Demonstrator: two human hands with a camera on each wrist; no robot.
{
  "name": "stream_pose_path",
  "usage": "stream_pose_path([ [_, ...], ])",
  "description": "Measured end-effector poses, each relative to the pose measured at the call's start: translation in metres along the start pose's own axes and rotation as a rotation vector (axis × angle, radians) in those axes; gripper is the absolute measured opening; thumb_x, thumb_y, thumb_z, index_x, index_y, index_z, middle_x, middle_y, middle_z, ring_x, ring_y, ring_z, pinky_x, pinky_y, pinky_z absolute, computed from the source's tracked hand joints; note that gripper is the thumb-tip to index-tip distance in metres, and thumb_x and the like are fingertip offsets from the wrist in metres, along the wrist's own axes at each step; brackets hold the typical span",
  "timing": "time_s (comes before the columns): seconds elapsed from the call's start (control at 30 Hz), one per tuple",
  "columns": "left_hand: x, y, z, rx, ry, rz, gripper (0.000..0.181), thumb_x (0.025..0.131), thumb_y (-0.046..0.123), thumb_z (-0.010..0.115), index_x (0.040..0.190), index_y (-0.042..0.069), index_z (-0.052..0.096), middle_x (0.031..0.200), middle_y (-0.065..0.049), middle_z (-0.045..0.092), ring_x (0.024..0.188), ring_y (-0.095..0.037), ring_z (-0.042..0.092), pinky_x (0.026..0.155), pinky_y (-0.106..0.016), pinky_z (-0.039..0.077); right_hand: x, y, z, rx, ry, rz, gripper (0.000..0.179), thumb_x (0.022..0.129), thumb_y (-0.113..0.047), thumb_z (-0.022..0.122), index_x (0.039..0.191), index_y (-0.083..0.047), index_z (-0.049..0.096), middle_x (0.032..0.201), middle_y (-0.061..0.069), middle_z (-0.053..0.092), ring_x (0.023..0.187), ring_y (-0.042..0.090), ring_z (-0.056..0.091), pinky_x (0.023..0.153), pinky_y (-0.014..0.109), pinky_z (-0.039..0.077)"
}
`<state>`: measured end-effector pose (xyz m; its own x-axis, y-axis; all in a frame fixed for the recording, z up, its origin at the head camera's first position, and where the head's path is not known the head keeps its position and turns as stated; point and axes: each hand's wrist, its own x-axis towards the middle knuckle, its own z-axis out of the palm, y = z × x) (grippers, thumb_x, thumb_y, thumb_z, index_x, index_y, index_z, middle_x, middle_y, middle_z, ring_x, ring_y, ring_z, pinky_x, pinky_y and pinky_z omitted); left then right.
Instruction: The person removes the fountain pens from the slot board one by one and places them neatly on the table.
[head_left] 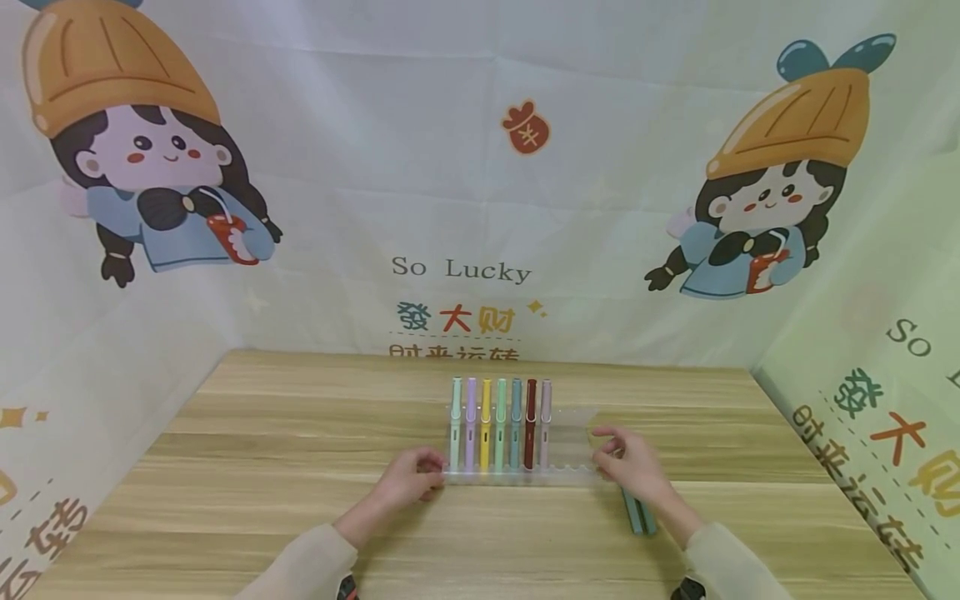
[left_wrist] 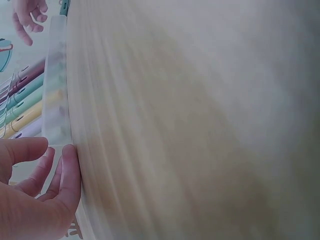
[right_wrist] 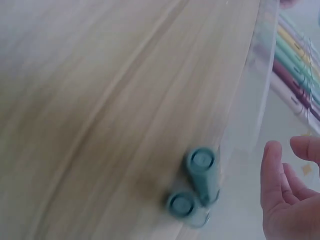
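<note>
A clear pen stand (head_left: pixel 573 475) holds several capped pens side by side, from pale mint and lilac through yellow (head_left: pixel 486 425), green and teal to dark red (head_left: pixel 531 425) and mauve. My left hand (head_left: pixel 415 475) is at its left end; in the left wrist view the thumb and fingertips (left_wrist: pixel 70 155) pinch the end of the stand's front lip. Beside the right end is my right hand (head_left: pixel 628 462), its thumb and fingers parted with nothing between them. Two teal pens (head_left: pixel 638 510) lie together on the table just below the right hand; their round ends show in the right wrist view.
The wood-grain table (head_left: pixel 300 433) reaches back to a printed cloth (head_left: pixel 360 208) hung behind it and along both sides. Its right part in the stand, past the mauve pen, shows bare clear plastic.
</note>
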<state>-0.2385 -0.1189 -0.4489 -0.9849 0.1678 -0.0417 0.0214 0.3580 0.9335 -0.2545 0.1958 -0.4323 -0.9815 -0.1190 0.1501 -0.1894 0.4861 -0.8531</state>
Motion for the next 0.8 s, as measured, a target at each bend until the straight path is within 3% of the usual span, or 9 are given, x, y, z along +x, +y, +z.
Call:
stream_pose_path([
  [0.37,0.0,0.0,0.0,0.011,0.002,-0.002,0.016,0.079,-0.007,0.056,0.095,-0.01,0.054,0.079,-0.012,0.055,0.066,-0.018,0.053,0.057,-0.031,0.05,0.008,-0.014,0.028,0.027,0.08,-0.053,0.034,0.075,0.003,0.062,0.108,0.003,0.056,0.085,0.014,0.062,0.074,0.021,0.06,0.062,0.026,0.05],
  [0.8,0.0,0.001,-0.001,0.014,-0.012,0.005,0.015,0.08,-0.007,0.054,0.095,-0.01,0.054,0.08,-0.011,0.054,0.067,-0.019,0.053,0.057,-0.031,0.05,0.016,-0.022,0.049,0.11,0.136,-0.092,0.039,0.076,0.006,0.061,0.113,0.002,0.051,0.089,0.018,0.062,0.077,0.027,0.061,0.066,0.032,0.051],
])
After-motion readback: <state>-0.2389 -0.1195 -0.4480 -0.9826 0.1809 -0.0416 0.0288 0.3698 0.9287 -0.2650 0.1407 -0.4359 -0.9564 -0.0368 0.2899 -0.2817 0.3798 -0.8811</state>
